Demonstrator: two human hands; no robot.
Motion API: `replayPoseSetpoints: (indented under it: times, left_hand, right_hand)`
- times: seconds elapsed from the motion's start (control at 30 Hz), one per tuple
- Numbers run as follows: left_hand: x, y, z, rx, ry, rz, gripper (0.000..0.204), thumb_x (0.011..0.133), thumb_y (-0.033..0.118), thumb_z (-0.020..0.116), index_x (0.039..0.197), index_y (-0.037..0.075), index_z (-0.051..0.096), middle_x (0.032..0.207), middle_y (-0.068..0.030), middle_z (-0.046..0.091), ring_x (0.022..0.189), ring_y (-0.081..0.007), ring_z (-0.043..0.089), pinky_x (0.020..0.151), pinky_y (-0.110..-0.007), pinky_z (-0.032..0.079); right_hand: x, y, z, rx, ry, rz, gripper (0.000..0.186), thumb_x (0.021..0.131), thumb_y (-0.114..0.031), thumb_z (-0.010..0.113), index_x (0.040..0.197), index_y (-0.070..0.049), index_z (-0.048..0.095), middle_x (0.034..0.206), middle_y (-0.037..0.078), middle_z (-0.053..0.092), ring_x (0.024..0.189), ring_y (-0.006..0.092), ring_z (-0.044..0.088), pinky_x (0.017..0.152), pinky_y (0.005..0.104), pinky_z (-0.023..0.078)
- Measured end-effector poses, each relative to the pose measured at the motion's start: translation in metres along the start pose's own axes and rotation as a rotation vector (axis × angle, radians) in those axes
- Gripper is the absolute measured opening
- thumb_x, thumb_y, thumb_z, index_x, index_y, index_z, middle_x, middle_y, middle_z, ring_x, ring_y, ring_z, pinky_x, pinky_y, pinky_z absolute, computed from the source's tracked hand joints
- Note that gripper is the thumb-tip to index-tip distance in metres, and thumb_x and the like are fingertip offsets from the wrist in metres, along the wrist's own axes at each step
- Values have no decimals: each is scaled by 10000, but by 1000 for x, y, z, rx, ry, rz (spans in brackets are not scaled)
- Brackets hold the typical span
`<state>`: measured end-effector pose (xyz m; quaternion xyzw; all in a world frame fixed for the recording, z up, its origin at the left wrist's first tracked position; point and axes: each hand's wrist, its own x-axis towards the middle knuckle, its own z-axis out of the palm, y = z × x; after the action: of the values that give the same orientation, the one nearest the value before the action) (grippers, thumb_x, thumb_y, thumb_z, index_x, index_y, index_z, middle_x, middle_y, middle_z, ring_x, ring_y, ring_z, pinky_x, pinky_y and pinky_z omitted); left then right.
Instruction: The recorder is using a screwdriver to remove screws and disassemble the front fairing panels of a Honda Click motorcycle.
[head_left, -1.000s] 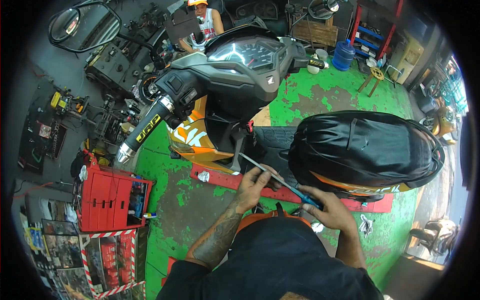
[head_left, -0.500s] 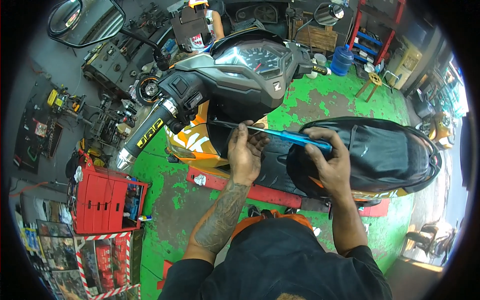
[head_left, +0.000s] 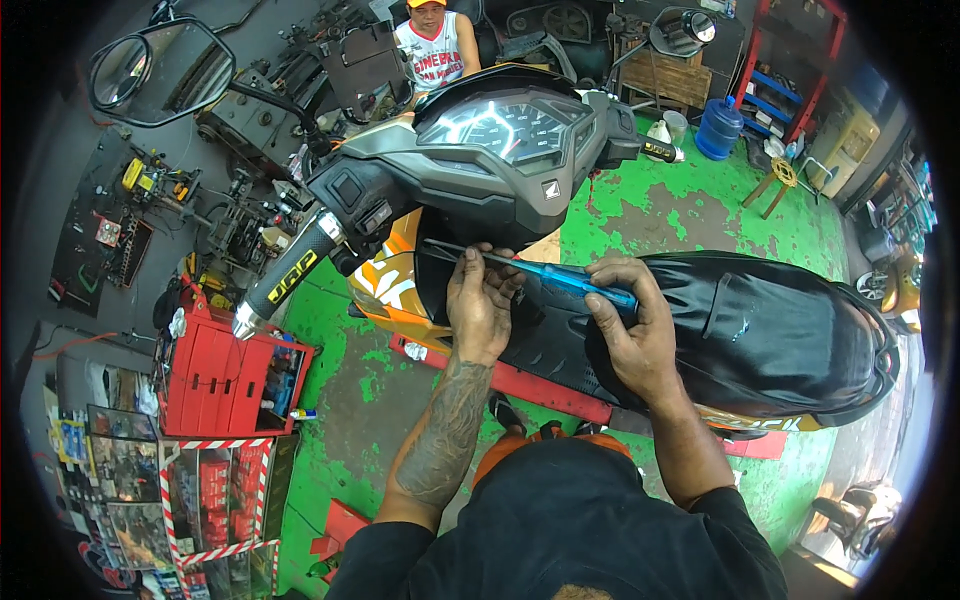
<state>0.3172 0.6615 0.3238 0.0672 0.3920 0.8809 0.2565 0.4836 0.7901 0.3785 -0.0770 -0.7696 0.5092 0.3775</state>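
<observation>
A screwdriver (head_left: 572, 279) with a see-through blue handle and a long thin metal shaft lies almost level across both hands. The end of its handle is wrapped in my right hand (head_left: 640, 335), above the front of the seat. My left hand (head_left: 482, 312) pinches the shaft between thumb and fingertips, its other fingers loosely curled, palm up. The shaft points left toward the dark inner panel (head_left: 433, 280) below the handlebar of an orange and black scooter; whether the tip touches anything I cannot tell.
Left of my hands juts the handlebar grip (head_left: 290, 270); the dashboard (head_left: 510, 130) is ahead. The black seat (head_left: 790, 335) spreads to the right. A red tool cabinet (head_left: 215, 375) stands at left. Beyond the scooter sits a person (head_left: 437, 50); a blue water jug (head_left: 719, 130) stands far right.
My right hand and the screwdriver have shifted slightly left, closer to my left hand. The view has tilted a little, so the person behind the scooter shows more. Both grips stay the same.
</observation>
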Motion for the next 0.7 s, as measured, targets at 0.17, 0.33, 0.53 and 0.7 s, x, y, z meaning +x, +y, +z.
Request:
replayPoseSetpoints:
  times: [0.17, 0.33, 0.53, 0.7]
  left_hand:
    - [-1, 1, 3, 20, 10, -19, 279, 1086, 346, 515, 1138, 75, 562, 995, -96, 697, 849, -185, 701, 769, -329, 601]
    - [-4, 2, 0, 16, 30, 14, 275, 1090, 331, 509, 1127, 64, 565, 956, -88, 701, 808, -169, 714, 731, -317, 624]
    - [-6, 5, -1, 29, -10, 1, 267, 1090, 345, 511, 1118, 88, 578, 962, -64, 685, 854, -152, 678, 752, -302, 584]
    - [-7, 5, 0, 19, 12, 4, 274, 1093, 339, 502, 1117, 75, 570, 944, -74, 693, 826, -160, 698, 744, -304, 604]
  right_hand:
    - [1, 4, -1, 4, 20, -11, 208, 912, -65, 734, 1073, -10, 614, 1067, 142, 644, 1020, 270, 630, 921, 372, 492]
    - [0, -3, 0, -63, -20, -15, 214, 909, -94, 743, 1068, -16, 622, 1025, 139, 634, 976, 284, 623, 883, 381, 494]
    - [1, -9, 0, -104, -49, -41, 223, 897, -91, 751, 1071, -19, 630, 1015, 134, 629, 953, 287, 616, 869, 391, 488]
    - [-1, -11, 1, -101, -55, -52, 232, 890, -83, 757, 1077, -19, 636, 1011, 139, 621, 948, 286, 613, 857, 388, 491]
